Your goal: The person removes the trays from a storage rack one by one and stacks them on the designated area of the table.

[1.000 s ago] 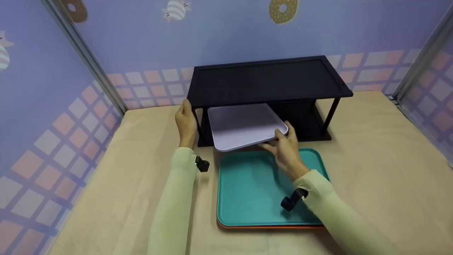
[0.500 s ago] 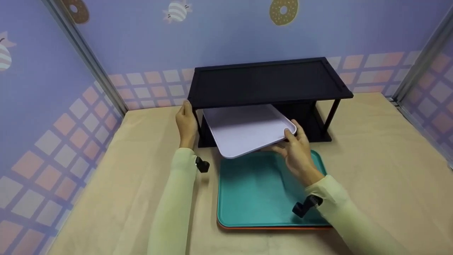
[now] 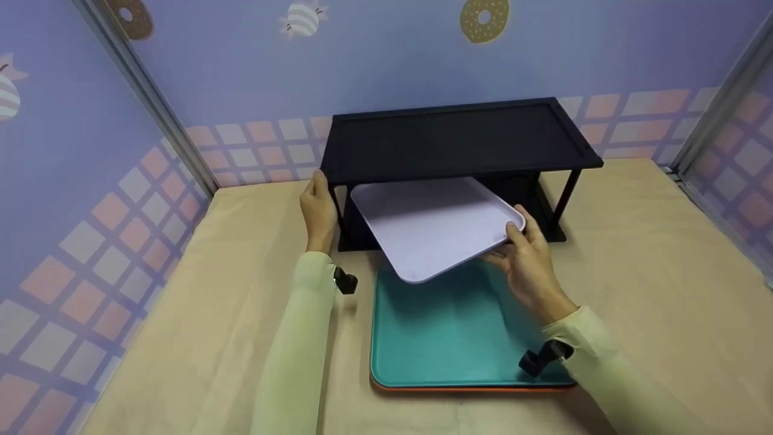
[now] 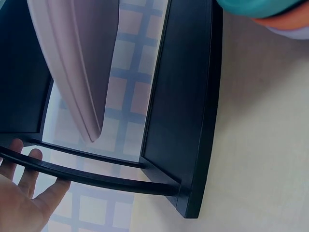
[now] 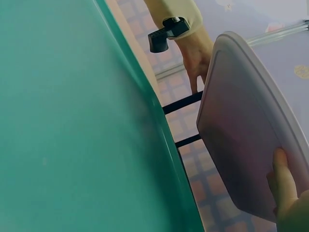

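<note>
A pale lavender tray [image 3: 435,226] sits tilted and skewed, its rear part under the top board of a black two-tier shelf rack [image 3: 453,142]. My right hand [image 3: 531,269] pinches the tray's front right corner, thumb on the upper face and fingers beneath. At the rack's front left corner my left hand [image 3: 319,211] grips the rack; the left wrist view has its fingers [image 4: 57,193] around the thin post. Below the held tray, a teal tray [image 3: 441,338] lies flat on an orange tray [image 3: 471,389]. The tray's far edge is hidden under the top board.
Under the orange tray, the left wrist view shows another pale lavender rim [image 4: 294,33]. The rack stands on a beige cloth-covered table [image 3: 241,314], close to the patterned back wall [image 3: 392,54]. A side wall [image 3: 72,211] rises at the left.
My right hand has moved right and toward me with the lavender tray, which has turned and come further out of the rack. The left hand and the stacked trays have stayed put.
</note>
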A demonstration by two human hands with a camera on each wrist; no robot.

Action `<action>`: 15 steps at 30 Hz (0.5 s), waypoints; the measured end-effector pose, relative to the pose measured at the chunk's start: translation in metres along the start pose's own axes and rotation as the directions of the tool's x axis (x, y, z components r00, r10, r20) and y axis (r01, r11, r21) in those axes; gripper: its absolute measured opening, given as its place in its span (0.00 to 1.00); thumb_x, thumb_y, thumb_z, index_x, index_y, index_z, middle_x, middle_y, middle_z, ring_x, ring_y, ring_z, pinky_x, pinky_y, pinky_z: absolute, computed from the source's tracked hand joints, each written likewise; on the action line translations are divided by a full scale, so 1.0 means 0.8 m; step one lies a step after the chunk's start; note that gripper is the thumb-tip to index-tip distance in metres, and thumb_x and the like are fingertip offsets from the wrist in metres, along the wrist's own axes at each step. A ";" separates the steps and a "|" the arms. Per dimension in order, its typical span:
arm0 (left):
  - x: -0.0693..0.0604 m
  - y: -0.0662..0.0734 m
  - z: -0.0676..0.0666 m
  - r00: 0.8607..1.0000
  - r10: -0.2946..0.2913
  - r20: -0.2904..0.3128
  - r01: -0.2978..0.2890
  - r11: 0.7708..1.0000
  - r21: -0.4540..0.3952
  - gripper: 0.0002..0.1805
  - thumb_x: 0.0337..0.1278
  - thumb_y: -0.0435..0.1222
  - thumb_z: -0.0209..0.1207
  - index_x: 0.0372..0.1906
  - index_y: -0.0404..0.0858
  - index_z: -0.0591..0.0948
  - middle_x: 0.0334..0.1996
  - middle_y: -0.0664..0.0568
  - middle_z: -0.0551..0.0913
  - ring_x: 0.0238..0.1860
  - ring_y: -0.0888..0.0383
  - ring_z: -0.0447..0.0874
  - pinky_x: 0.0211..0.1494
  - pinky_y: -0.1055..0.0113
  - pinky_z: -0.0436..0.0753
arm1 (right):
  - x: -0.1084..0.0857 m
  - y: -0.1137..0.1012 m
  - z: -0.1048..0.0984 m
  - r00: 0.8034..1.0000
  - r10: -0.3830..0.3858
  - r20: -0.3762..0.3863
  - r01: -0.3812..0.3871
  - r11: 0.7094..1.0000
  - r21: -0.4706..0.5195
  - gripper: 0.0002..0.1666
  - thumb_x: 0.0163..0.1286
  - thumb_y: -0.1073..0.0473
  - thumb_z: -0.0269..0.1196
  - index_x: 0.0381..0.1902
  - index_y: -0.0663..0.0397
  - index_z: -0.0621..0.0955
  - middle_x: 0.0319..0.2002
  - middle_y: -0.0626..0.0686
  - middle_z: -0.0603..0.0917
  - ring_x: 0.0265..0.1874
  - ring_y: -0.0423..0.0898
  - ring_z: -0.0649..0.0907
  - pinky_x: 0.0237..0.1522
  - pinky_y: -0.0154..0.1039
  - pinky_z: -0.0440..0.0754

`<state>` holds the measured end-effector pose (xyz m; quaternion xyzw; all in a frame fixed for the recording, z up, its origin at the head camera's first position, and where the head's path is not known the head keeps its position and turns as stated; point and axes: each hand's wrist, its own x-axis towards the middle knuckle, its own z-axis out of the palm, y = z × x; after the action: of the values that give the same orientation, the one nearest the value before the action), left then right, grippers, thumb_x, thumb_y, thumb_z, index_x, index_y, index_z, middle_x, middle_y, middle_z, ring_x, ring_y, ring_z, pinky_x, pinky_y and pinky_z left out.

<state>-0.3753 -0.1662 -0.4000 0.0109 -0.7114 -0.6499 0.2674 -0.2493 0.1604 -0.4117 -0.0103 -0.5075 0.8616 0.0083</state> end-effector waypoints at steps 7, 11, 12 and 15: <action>0.000 0.001 0.002 1.000 0.004 -0.017 -0.004 1.000 0.007 0.26 0.83 0.46 0.43 0.22 0.44 0.59 0.22 0.57 0.57 0.28 0.61 0.59 0.42 0.67 0.66 | -0.004 -0.008 -0.015 0.999 -0.011 -0.036 0.011 1.000 -0.011 0.35 0.86 0.56 0.42 0.83 0.46 0.44 0.54 0.49 0.76 0.40 0.41 0.86 0.45 0.41 0.86; 0.001 0.000 0.001 1.000 0.005 -0.015 -0.005 1.000 0.008 0.26 0.83 0.47 0.42 0.21 0.44 0.60 0.23 0.57 0.60 0.28 0.61 0.60 0.45 0.67 0.68 | -0.007 -0.013 -0.024 0.999 -0.033 -0.027 0.033 0.999 -0.001 0.36 0.85 0.55 0.43 0.83 0.47 0.44 0.50 0.46 0.80 0.38 0.41 0.86 0.43 0.40 0.86; 0.001 0.000 0.001 1.000 0.004 -0.013 -0.004 1.000 0.006 0.26 0.83 0.47 0.42 0.21 0.44 0.60 0.23 0.57 0.60 0.30 0.62 0.61 0.47 0.67 0.69 | -0.009 -0.014 -0.026 0.999 -0.038 -0.024 0.038 0.999 0.003 0.36 0.85 0.55 0.43 0.83 0.47 0.44 0.50 0.46 0.80 0.38 0.41 0.86 0.43 0.39 0.86; 0.001 0.000 0.000 1.000 -0.002 -0.008 0.002 1.000 0.003 0.26 0.83 0.48 0.42 0.22 0.44 0.60 0.25 0.56 0.60 0.32 0.61 0.62 0.49 0.67 0.70 | -0.011 -0.017 -0.032 0.999 -0.048 -0.015 0.048 0.999 0.020 0.37 0.85 0.54 0.44 0.83 0.47 0.44 0.49 0.45 0.82 0.38 0.41 0.86 0.41 0.40 0.86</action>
<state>-0.3761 -0.1663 -0.4000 0.0146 -0.7111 -0.6491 0.2699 -0.2395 0.1892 -0.4124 -0.0043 -0.4988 0.8661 0.0328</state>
